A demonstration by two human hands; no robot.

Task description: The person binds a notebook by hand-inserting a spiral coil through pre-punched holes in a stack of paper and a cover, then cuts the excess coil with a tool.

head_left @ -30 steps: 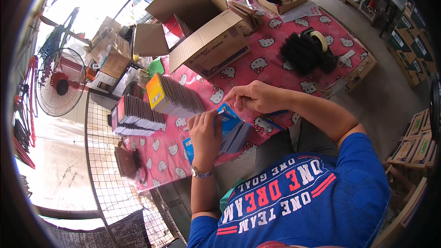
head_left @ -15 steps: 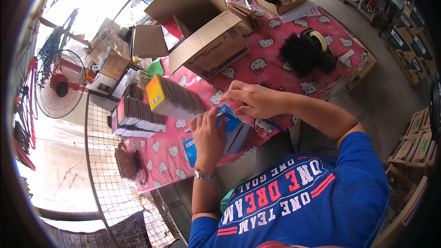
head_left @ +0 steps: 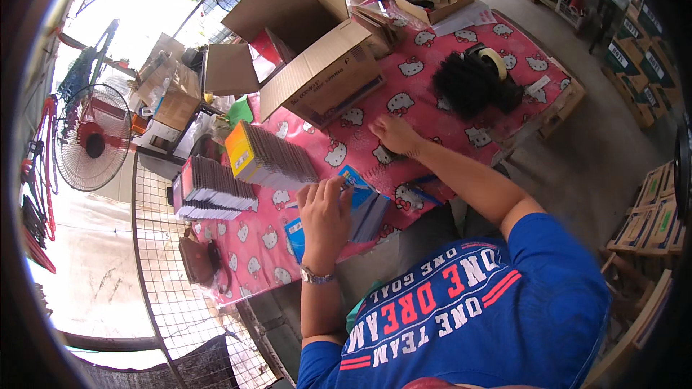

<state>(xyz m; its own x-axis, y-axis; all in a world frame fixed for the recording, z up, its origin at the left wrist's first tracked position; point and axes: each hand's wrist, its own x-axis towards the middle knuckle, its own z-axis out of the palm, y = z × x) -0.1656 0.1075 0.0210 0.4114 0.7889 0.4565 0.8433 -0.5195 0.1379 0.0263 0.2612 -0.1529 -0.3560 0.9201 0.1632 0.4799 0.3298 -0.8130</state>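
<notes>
My left hand (head_left: 324, 207), wearing a wristwatch, bends its fingers over a blue-covered notebook (head_left: 356, 177) and pinches it near the edge. Below it lie more blue-covered booklets with pale page edges (head_left: 372, 217), partly hidden by that hand. A thin pink spiral coil (head_left: 373, 175) shows beside the notebook's edge. My right hand (head_left: 395, 134) is farther off over the pink table cover, fingers curled in; what they hold, if anything, is hidden. A small dark object (head_left: 388, 154) lies just under that hand.
Left of the booklets stand a yellow-covered notebook stack (head_left: 268, 158) and a dark-covered one (head_left: 212, 189). An open cardboard box (head_left: 328, 86) is behind them. A black fuzzy bundle (head_left: 468, 85) and a tape roll (head_left: 496, 63) sit right. A brown bag (head_left: 200, 256) rests at the left edge.
My right hand has left the notebook and coil, moving up and away over the table, its fingers now curled in. My left hand stays on the blue notebook. The whole view shifted slightly.
</notes>
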